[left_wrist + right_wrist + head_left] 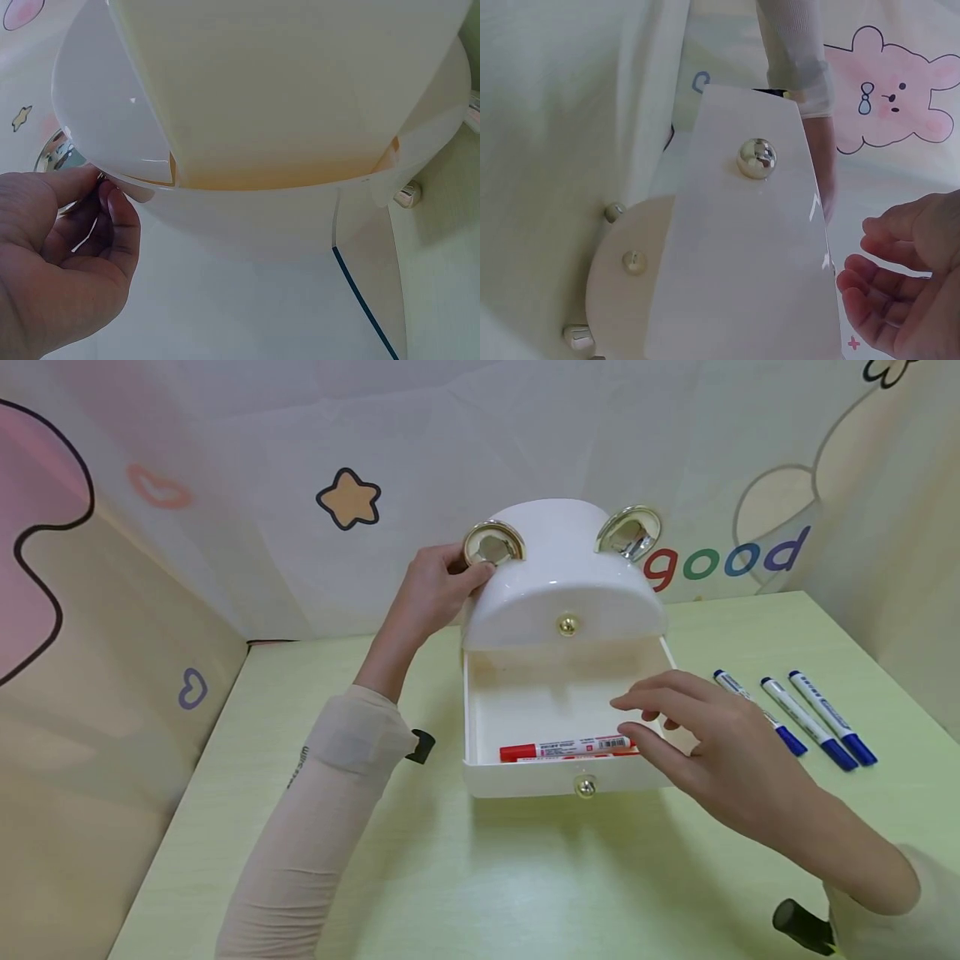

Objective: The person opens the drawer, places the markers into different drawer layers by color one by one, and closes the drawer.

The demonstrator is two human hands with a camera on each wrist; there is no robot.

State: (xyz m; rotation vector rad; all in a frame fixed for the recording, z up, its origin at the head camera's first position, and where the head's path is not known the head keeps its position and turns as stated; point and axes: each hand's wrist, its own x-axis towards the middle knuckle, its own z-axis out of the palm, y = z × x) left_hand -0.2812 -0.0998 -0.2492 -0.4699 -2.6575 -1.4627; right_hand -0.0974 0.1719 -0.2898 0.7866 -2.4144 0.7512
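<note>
Green tabletop [562, 877]; red markers [570, 747] inside open drawer [525, 779], head view only.

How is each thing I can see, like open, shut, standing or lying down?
Box: standing upright
Top drawer: shut
Bottom drawer: pulled open
Red markers: lying in the bottom drawer
Blue markers: capped, lying on the table
Left hand: holding the left ear
Right hand: loosely bent, holding nothing

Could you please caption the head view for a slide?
Left hand holds white cabinet at gold ear; right hand hovers over open drawer with red markers.
</note>
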